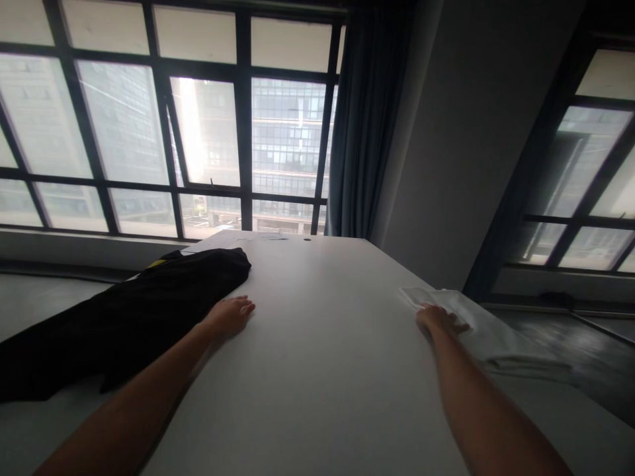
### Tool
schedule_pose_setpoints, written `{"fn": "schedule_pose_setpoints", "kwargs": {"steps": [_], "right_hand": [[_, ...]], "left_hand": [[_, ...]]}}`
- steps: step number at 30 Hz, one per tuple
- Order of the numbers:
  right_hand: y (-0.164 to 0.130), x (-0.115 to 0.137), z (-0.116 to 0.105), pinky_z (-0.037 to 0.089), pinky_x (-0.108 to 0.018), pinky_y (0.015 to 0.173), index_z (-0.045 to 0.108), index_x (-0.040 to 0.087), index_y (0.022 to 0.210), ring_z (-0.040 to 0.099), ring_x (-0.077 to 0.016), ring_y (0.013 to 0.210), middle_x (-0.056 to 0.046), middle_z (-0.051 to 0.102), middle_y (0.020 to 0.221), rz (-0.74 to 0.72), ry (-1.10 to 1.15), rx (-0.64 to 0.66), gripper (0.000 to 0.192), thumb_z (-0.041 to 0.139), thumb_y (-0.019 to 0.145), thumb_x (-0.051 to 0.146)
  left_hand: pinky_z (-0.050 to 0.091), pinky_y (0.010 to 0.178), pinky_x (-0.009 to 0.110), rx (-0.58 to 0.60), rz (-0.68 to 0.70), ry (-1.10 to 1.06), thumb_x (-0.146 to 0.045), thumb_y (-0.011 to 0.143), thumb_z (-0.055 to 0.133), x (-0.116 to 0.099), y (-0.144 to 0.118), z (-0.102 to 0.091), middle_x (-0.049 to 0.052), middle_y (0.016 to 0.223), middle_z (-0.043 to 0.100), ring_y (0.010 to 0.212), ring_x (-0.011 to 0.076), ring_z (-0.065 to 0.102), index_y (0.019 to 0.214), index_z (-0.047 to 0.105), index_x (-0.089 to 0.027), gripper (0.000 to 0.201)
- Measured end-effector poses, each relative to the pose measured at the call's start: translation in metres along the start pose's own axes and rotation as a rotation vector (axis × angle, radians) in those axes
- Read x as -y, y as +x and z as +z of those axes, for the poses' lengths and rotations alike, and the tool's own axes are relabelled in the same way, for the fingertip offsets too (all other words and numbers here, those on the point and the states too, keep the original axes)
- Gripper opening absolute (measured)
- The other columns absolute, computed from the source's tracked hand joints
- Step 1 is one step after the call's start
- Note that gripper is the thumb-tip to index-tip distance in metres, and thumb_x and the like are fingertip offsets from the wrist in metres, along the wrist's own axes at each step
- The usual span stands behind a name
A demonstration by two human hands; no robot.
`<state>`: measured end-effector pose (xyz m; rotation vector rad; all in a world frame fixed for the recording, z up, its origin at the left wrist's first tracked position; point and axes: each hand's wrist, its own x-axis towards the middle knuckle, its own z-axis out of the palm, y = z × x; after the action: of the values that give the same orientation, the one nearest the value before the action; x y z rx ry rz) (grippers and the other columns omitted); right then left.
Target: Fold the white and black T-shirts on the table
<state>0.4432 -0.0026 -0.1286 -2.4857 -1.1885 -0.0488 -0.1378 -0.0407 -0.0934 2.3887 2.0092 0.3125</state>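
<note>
On white table (322,344): left hand (229,316) flat, fingers spread, palm down, grasping nothing, just beside edge of black garment (139,311) lying across table's left side. Right hand (439,320) rests on near end of folded white cloth (489,334) at table's right edge; fingers laid on it, not clenched. Papers (233,239) at far end, windows (208,132) and dark curtain (362,125) behind.

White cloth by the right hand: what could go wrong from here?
1. The white cloth lies at the table's right edge, so a push from the right hand might slide it off.
2. The left hand rests flat beside the black garment, part of which seems to hang over the left edge; a nudge could drag it down.
</note>
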Motion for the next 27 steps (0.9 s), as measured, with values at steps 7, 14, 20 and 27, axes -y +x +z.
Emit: {"fn": "schedule_pose_setpoints", "kwargs": {"steps": [7,14,20,27], "right_hand": [[-0.005,-0.008,-0.01,0.019,-0.079,0.099,0.063,0.018,0.129,0.031,-0.0506,0.136,-0.025,0.047,0.141,0.151,0.002,-0.006,0.054,0.051,0.076,0.024],[-0.014,0.002,-0.016,0.022,-0.075,0.099,0.063,0.009,0.123,0.044,-0.0489,0.125,-0.031,0.053,0.128,0.084,-0.014,-0.063,0.05,0.049,0.084,0.038],[-0.03,0.037,-0.032,0.031,-0.062,0.104,0.058,0.013,0.13,0.051,-0.0389,0.122,-0.023,0.056,0.132,-0.244,-0.037,-0.18,0.047,0.049,0.089,0.034],[-0.084,0.105,-0.024,0.04,-0.041,0.105,0.053,0.013,0.139,0.051,-0.0298,0.127,-0.017,0.051,0.144,-0.782,0.008,0.119,0.054,0.055,0.088,0.031]], "left_hand": [[0.031,0.107,0.059,-0.269,-0.449,0.135,-0.05,0.078,0.061,0.055,-0.012,-0.029,0.02,0.138,0.058,0.13,0.0407,0.047,0.121,0.067,-0.017,0.055],[0.046,0.09,0.043,-0.265,-0.491,-0.036,-0.033,0.083,0.053,0.07,-0.013,-0.03,0.013,0.107,0.074,0.101,0.0326,0.067,0.092,0.072,-0.02,0.025],[0.049,0.08,0.039,-0.368,-0.468,-0.163,-0.036,0.089,0.046,0.036,-0.009,-0.039,0.014,0.106,0.075,0.098,0.0332,0.068,0.11,0.068,-0.022,0.034],[0.05,0.079,0.031,-0.286,0.128,-0.669,-0.038,0.086,0.054,-0.051,-0.022,-0.03,0.006,0.091,0.073,0.087,0.023,0.066,0.098,0.069,-0.017,0.029]]}}
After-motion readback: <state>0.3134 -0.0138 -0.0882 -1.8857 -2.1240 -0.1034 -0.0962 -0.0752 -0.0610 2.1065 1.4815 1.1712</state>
